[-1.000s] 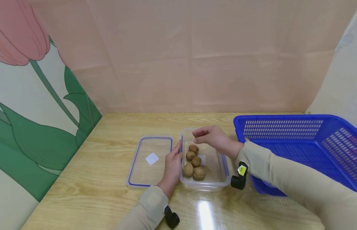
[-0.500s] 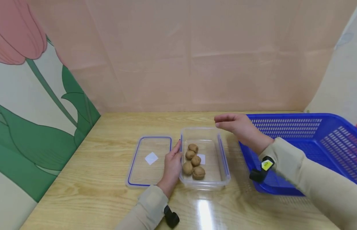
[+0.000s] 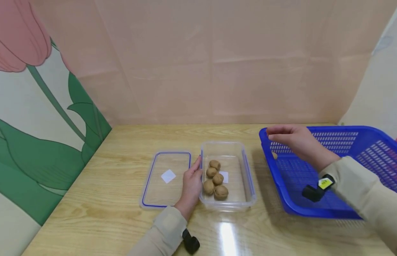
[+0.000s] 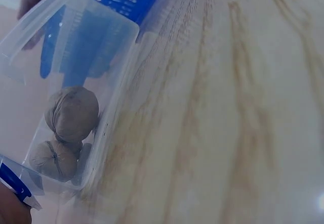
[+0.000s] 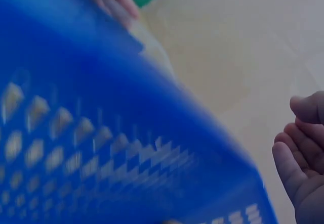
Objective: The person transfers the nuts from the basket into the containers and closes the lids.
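My left hand (image 3: pixel 192 181) lies along the left wall of a clear plastic food container (image 3: pixel 241 203), its straight fingers touching that side. Several walnuts (image 3: pixel 221 192) sit in the container, gathered in its left half; two large ones show through the wall in the left wrist view. Over the left rim of a blue plastic basket (image 3: pixel 283 199) hovers my right hand (image 3: pixel 297 142), with nothing in it. Its fingers are loosely bent and apart from the thumb in the right wrist view. A small tan piece (image 3: pixel 274 155) shows inside the basket by its left wall.
A clear lid (image 3: pixel 153 190) with a blue seal and a white paper square lies flat left of the container. The wooden table (image 3: pixel 99 199) meets a pink-beige sheet (image 3: pixel 198 71) at the back. A tulip mural (image 3: pixel 57 149) covers the left wall.
My right hand has moved right, from above the container to above the basket's left rim. The left hand, the container and the walnuts keep their places.
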Tool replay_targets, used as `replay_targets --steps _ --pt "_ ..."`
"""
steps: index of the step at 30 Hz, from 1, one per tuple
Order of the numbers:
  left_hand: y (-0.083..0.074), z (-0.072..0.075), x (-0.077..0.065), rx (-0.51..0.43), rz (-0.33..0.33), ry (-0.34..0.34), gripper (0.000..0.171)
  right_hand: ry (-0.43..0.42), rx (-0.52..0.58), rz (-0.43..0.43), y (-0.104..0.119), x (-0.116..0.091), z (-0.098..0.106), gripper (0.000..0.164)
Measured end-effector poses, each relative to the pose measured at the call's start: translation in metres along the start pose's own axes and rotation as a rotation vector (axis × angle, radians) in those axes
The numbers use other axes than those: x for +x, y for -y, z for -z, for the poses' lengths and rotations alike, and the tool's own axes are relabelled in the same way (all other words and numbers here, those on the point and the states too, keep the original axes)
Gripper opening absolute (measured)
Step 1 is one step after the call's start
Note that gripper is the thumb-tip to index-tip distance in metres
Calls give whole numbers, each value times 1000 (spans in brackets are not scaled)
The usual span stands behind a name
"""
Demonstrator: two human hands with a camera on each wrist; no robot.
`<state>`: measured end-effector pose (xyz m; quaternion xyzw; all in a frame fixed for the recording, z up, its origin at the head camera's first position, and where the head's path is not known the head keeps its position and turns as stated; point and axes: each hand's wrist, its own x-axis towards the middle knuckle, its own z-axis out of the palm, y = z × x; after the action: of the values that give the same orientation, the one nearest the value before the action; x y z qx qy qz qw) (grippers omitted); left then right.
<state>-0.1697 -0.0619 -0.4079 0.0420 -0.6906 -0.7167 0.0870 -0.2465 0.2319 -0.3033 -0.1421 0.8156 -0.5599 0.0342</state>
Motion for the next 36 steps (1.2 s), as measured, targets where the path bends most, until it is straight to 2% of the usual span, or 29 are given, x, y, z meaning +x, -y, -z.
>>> replay_targets --steps 4,6,11,15,23,30,36 --pt "0 0 -2 9 -1 8 45 -4 -24 19 -16 0 11 28" --pt "1 0 -2 6 6 11 45 -7 -84 11 -23 0 17 31" --pt "2 0 -2 1 10 8 46 20 -211 -39 -40 3 25 46" --pt "2 0 -2 11 10 6 46 65 -250 -86 -53 6 26 51" --pt "1 -1 -1 3 5 9 45 132 -289 -138 -79 10 25 53" --pt "2 0 -3 10 2 5 46 173 -290 -98 -92 12 21 47" --pt "0 1 -1 11 8 8 45 180 -227 -68 -97 13 21 45"
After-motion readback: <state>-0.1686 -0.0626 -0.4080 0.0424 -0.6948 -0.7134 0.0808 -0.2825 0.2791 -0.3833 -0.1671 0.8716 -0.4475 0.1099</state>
